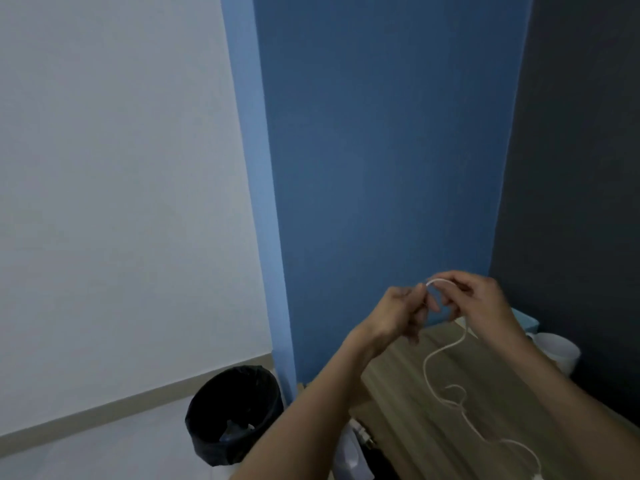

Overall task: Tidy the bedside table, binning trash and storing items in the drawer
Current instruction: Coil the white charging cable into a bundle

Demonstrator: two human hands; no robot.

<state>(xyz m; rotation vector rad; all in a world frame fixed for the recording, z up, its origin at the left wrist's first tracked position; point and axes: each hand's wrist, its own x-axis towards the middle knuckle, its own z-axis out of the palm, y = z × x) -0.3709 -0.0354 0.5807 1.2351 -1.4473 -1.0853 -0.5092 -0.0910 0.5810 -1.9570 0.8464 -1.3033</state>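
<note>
A thin white cable (437, 355) hangs from both my hands, raised above the wooden bedside table (408, 386). My left hand (398, 315) pinches one end of the cable between curled fingers. My right hand (474, 297) pinches the cable a short way along, so a small arch of cable spans the gap between them. The rest of the cable trails down in loops over the tabletop toward the lower right, ending at a white plug at the frame's bottom edge. A black-lined bin (235, 414) stands on the floor left of the table, with some scraps inside.
A white mug (557, 351) and a light blue box (526, 318) sit at the table's back right, against the dark wall. A white object (351, 452) lies low beside the table's left edge. Blue wall rises behind; a white wall and pale floor lie to the left.
</note>
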